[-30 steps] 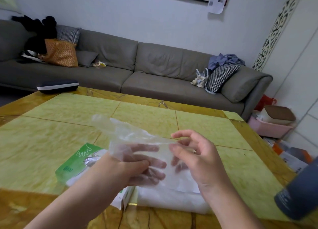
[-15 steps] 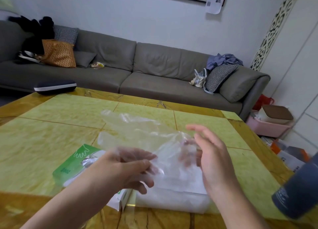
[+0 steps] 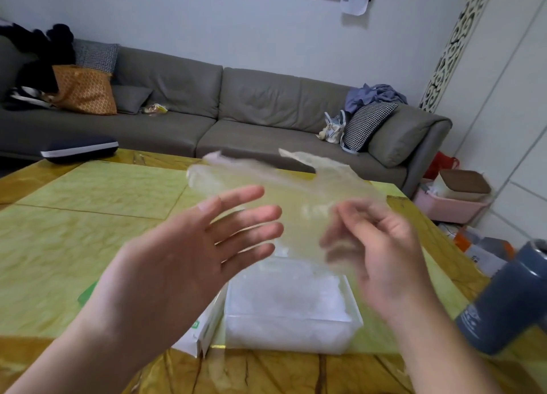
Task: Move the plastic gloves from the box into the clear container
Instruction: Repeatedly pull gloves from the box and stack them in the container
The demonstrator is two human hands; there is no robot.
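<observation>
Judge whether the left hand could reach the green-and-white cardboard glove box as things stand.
Probably yes: the open left hand hovers just above the green-and-white cardboard glove box, holding nothing, with nothing visible between them. The thin clear plastic glove hangs farther away.

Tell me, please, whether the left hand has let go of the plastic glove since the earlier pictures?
Yes: the left hand now spreads open above the box, off the plastic glove.

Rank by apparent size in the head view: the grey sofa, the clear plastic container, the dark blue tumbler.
1. Grey sofa, largest.
2. Clear plastic container.
3. Dark blue tumbler, partly cut off and very near the camera, so its rank against the container is unsure.
</observation>
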